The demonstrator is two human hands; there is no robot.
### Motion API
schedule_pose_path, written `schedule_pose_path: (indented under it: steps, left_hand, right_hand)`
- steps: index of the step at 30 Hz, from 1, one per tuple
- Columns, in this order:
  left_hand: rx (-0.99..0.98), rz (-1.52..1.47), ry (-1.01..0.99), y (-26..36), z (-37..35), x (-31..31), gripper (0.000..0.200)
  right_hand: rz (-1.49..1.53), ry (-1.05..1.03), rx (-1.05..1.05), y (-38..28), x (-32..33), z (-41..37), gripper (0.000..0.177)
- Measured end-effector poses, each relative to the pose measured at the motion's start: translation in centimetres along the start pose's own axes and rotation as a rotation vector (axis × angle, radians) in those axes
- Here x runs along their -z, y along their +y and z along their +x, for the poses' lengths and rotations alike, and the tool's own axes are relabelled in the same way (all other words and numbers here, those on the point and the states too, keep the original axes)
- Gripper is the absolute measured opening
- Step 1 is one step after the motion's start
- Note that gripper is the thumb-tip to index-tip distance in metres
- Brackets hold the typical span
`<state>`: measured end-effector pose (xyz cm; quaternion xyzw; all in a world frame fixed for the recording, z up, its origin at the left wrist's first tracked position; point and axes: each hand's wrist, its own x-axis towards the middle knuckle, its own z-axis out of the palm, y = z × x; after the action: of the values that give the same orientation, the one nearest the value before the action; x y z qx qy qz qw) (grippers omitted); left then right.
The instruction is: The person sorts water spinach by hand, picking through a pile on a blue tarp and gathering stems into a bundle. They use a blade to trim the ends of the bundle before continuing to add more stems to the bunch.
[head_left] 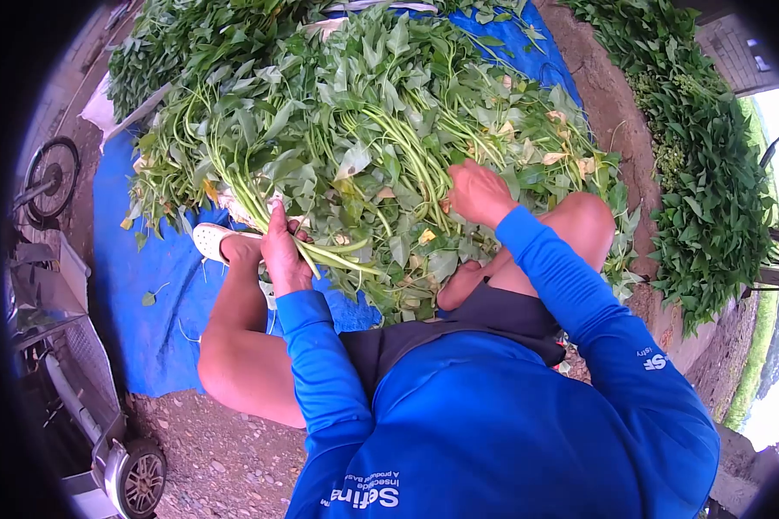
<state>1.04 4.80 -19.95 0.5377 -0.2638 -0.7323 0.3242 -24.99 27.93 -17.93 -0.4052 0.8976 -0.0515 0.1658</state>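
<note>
Taking the middle of the view as the clock's centre, a bunch of green leafy stems (244, 190) lies at ten o'clock, its leaves pointing toward eleven and its bare stem ends poking out below the left hand (284, 246). That hand, at nine o'clock, has its fingers closed around the stems, thumb uppermost. The right hand (479, 194), at two o'clock, is bent in against more stems (414, 160) in the pile; its fingertips are hidden, so whether they grip anything cannot be told. The pile of leafy greens (355, 73) spreads across twelve o'clock, with yellowed leaves mixed in. Beneath it, a blue tarp (147, 294) shows at nine o'clock, near a white shoe (208, 242) on the left foot. Farther out, another heap of leaves (705, 186) runs along two to three o'clock, a spoked wheel (50, 182) stands between nine and ten, and gravel (212, 445) covers the ground at seven.
</note>
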Motion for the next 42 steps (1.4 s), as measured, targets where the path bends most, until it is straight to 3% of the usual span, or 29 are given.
schedule_pose_path:
  steps: [2, 5, 8, 12, 13, 16, 22, 23, 26, 32, 34, 36, 37, 42]
  left_hand:
    - [-0.034, -0.045, 0.003, -0.7, 0.4, -0.3, 0.037]
    - [0.007, -0.066, -0.089, -1.2, 0.7, 0.0, 0.034]
    - [-0.031, -0.043, -0.025, -0.8, -0.7, -0.2, 0.033]
    - [-0.003, -0.02, -0.007, -1.2, 0.2, 0.5, 0.033]
    - [0.023, -0.026, -0.004, -1.3, 0.2, 0.2, 0.033]
    - [0.027, -0.047, -0.002, -1.4, 0.5, 0.0, 0.033]
    - [0.03, -0.033, -0.015, -0.8, -1.1, -1.3, 0.034]
    - [-0.012, -0.006, -0.007, -0.7, -1.3, -1.3, 0.033]
    - [0.011, 0.005, -0.017, -1.1, -1.6, -1.2, 0.034]
    - [0.01, 0.044, -0.061, -1.8, -2.9, -1.8, 0.032]
    - [-0.019, 0.046, -0.069, -2.2, -2.3, -2.0, 0.031]
    - [0.015, 0.086, -0.078, -3.1, -2.3, -1.5, 0.031]
    - [0.033, 0.09, -0.086, -3.3, -2.4, -1.3, 0.031]
    - [0.034, 0.074, -0.077, -3.3, -1.9, -2.0, 0.033]
  right_hand:
    - [0.369, 0.055, -0.139, -0.2, -2.6, 4.7, 0.025]
    - [0.319, 0.115, -0.197, -1.9, -6.6, 7.7, 0.033]
    - [0.278, 0.162, -0.12, -2.1, -7.7, 8.6, 0.034]
    - [0.494, 0.102, -0.031, -1.9, -3.7, 8.5, 0.034]
    - [0.43, 0.122, -0.023, -1.8, -2.7, 8.8, 0.034]
    - [0.899, 0.018, -0.08, -2.6, 3.6, 7.8, 0.031]
    - [1.294, -0.131, 0.029, -2.6, 8.7, 4.7, 0.026]
    - [1.379, -0.039, 0.005, -3.9, 9.4, 3.4, 0.027]
    - [1.449, -0.078, -0.04, -3.1, 9.7, 3.4, 0.025]
    - [1.409, 0.095, 0.129, -4.9, 14.6, 6.7, 0.02]
    - [1.457, 0.072, 0.15, -6.7, 17.4, 6.9, 0.017]
    - [1.193, -0.168, -0.037, -6.2, 16.5, 9.1, 0.014]
    - [1.102, -0.19, -0.015, -5.8, 16.9, 9.3, 0.014]
    - [1.159, -0.129, -0.028, -5.6, 17.2, 7.8, 0.019]
